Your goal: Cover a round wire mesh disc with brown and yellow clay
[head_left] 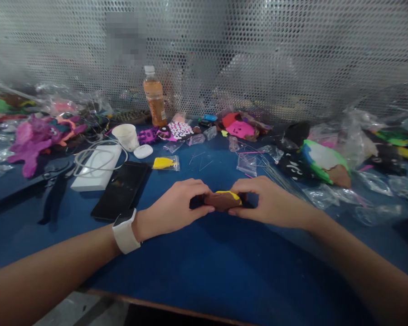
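Note:
A brown clay piece [223, 201] with a yellow strip along its upper right edge is pinched from both sides above the blue table [204, 267]. My left hand [177, 204], with a white watch on its wrist, grips the piece's left end between thumb and fingers. At the right end, my right hand [270, 202] holds it the same way. The fingertips behind the piece are partly hidden. Beyond my left hand lies a small clear bag of yellow clay [166, 163].
A black phone [121, 190], a white box with a coiled cable [100, 167], pliers [54, 188], a paper cup [125, 137] and a bottle [154, 97] stand or lie at the left. Colourful clay figures, plastic bags and thin wires [282, 176] line the back before a perforated metal panel [197, 50].

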A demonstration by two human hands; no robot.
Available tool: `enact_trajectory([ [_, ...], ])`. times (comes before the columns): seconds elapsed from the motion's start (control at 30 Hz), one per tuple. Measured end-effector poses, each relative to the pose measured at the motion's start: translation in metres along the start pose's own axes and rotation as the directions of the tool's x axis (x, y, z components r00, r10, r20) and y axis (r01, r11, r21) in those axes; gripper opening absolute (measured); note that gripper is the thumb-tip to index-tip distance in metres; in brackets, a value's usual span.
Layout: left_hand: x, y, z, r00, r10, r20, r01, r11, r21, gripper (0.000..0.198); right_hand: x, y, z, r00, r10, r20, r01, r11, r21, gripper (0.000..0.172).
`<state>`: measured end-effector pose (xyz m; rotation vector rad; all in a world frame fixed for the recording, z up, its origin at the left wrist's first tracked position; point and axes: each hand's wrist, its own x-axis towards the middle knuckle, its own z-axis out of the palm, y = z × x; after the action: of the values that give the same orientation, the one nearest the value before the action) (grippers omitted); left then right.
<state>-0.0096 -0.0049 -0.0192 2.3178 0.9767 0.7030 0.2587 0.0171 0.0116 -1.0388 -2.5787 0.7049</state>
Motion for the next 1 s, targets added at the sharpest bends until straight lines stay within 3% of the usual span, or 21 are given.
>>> enact_trajectory([
  [0.2,0.000,-0.003,-0.015,0.996,0.002,0.094,-0.011,0.995,0.100,0.017,0.001,-0.009,0.012,0.990,-0.030,-0.134,0.035,0.999,0.033,0.008],
  [0.37,-0.001,0.001,-0.017,0.999,0.009,-0.050,-0.013,0.997,-0.074,0.021,0.002,-0.014,0.021,0.969,-0.042,-0.244,0.060,0.996,0.069,0.013],
  [0.57,0.000,-0.007,-0.024,0.999,0.019,-0.049,-0.018,1.000,0.015,0.012,0.000,-0.016,0.011,0.946,-0.041,-0.322,0.086,0.988,0.128,0.018],
  [0.77,0.004,-0.013,-0.049,0.991,-0.050,0.121,0.048,0.999,0.020,0.013,0.002,-0.015,0.014,0.931,-0.049,-0.362,0.097,0.988,0.117,0.008],
  [1.0,0.001,-0.023,-0.072,0.950,-0.001,0.313,-0.009,1.000,0.029,0.021,0.001,-0.015,0.023,0.937,-0.076,-0.342,0.111,0.990,0.086,0.015],
])
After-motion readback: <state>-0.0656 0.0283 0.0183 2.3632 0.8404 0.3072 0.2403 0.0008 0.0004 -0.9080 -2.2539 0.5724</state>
